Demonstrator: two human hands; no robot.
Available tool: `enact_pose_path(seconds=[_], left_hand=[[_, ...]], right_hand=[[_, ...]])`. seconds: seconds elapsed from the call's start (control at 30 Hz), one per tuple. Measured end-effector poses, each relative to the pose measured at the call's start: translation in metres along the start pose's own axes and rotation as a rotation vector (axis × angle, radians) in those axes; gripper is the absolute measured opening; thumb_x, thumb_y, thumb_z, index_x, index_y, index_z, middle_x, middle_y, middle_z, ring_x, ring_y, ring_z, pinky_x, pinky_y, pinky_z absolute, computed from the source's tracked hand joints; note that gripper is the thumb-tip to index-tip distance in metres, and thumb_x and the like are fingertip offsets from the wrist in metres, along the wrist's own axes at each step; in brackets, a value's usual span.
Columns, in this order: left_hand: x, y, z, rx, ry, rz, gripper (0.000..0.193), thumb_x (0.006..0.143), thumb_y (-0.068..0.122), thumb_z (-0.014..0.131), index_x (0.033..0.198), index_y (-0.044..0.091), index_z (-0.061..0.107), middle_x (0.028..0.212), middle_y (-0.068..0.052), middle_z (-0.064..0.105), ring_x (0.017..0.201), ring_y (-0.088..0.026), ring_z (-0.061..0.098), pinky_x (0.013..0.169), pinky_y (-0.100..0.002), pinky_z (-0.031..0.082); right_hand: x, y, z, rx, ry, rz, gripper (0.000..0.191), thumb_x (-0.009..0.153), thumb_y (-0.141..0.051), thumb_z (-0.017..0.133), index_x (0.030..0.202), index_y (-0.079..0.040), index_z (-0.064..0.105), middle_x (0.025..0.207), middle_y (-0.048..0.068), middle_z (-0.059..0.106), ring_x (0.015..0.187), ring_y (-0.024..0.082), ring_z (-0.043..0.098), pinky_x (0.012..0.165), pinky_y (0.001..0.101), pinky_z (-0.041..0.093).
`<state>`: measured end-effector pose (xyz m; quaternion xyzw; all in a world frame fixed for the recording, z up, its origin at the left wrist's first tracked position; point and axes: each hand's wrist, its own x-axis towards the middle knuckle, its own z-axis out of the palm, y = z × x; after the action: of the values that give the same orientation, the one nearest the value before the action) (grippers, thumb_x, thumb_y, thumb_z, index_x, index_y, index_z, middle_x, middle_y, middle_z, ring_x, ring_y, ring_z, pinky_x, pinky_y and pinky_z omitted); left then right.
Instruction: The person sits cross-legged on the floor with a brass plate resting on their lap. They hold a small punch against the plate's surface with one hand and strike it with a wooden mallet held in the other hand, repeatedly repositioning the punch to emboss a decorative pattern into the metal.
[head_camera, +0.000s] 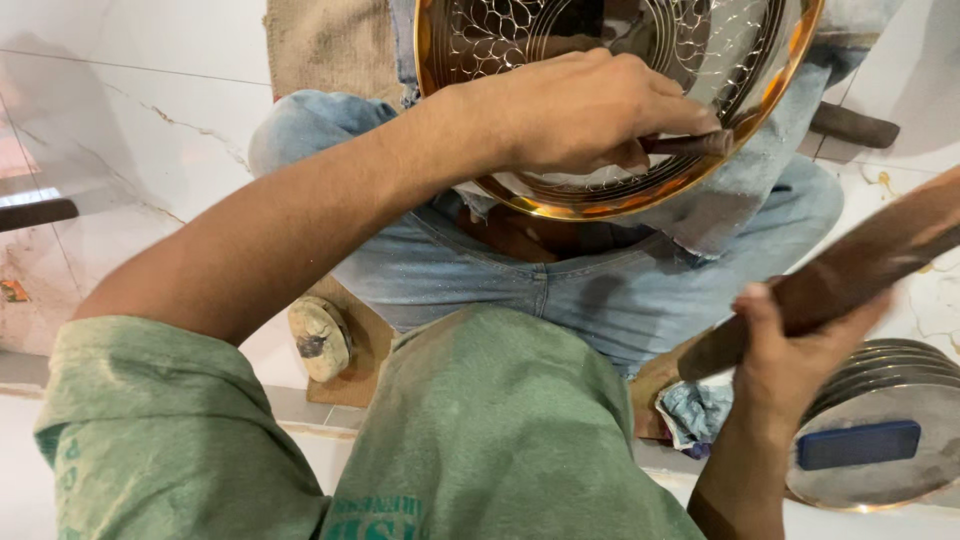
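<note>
My left hand (585, 105) is curled tight around a short dark punch (690, 143), fingers folded under and the thumb pressed along its shaft. The tip of the punch points right and rests on the lower rim area of the metal plate (480, 40). The plate is round, with a golden edge and a silver middle covered in fine engraved leaf-like lines, and it lies tilted across my lap, on my jeans (560, 280).

My right hand (790, 350) is closed in a fist around the lower end of a wooden mallet (850, 270). The mallet is a long brown stick that slants up to the right, well apart from the plate. It is blurred, so I cannot make out its surface or the exact lie of my fingers on it.

The top of the plate runs out of the picture, and my left hand covers part of its lower rim. The far end of the mallet is cut off at the right edge. My green shirt (480, 430) hides what lies right beneath me.

Below my right hand a stack of plain metal plates (890, 400) sits on the white floor (130, 110), with a flat blue block (858, 444) lying on top. A crumpled cloth (695, 412) lies just beside the stack.
</note>
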<state>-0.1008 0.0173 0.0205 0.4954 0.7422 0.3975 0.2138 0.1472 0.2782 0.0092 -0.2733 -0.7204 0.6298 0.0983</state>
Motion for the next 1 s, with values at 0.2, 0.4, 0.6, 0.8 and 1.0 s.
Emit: enact_pose_path(seconds=[0.2,0.4,0.6,0.8,1.0], left_hand=[[0.002,0.007,-0.004,-0.030,0.029,0.103,0.053,0.087,0.011,0.076,0.138,0.011,0.062,0.131,-0.007,0.069,0.112,-0.033,0.069,0.086,-0.043,0.056],[-0.012,0.005,0.009,-0.035,0.158,-0.083,0.039,0.100,0.012,0.067,0.138,0.010,0.058,0.117,-0.009,0.069,0.101,-0.032,0.072,0.085,-0.044,0.057],[-0.041,0.009,0.037,0.021,0.546,-0.099,0.042,0.103,0.010,0.070,0.141,0.011,0.053,0.122,-0.011,0.065,0.110,-0.035,0.068,0.092,-0.043,0.058],[-0.047,0.030,0.072,-0.014,0.848,-0.403,0.039,0.106,0.013,0.071,0.140,0.008,0.052,0.114,-0.012,0.064,0.094,-0.029,0.069,0.079,-0.039,0.057],[-0.044,0.052,0.096,-0.054,1.123,-0.568,0.032,0.107,0.008,0.071,0.134,0.006,0.053,0.104,-0.010,0.066,0.088,-0.020,0.071,0.078,-0.033,0.059]], right_hand=[[0.016,-0.020,0.000,-0.579,-0.078,-0.285,0.071,0.097,0.000,0.088,0.140,-0.013,0.034,0.094,0.012,0.061,0.076,0.025,0.062,0.074,0.0410,0.057],[0.046,-0.039,-0.019,-0.855,-0.334,-0.565,0.067,0.100,0.000,0.081,0.153,0.003,0.041,0.123,0.019,0.064,0.103,0.029,0.067,0.092,0.0394,0.055],[0.109,-0.020,-0.070,-0.898,-0.440,-0.377,0.032,0.109,-0.011,0.067,0.136,-0.001,0.055,0.123,0.019,0.071,0.106,0.028,0.072,0.094,0.0404,0.059],[0.187,0.001,-0.040,-1.116,-0.480,0.067,0.033,0.122,-0.025,0.053,0.125,0.005,0.067,0.099,0.020,0.074,0.081,0.035,0.071,0.070,0.0440,0.058],[0.101,-0.140,0.046,-1.403,-0.745,-0.373,0.041,0.108,-0.001,0.056,0.149,-0.007,0.052,0.095,0.017,0.072,0.076,0.029,0.069,0.065,0.0395,0.056]])
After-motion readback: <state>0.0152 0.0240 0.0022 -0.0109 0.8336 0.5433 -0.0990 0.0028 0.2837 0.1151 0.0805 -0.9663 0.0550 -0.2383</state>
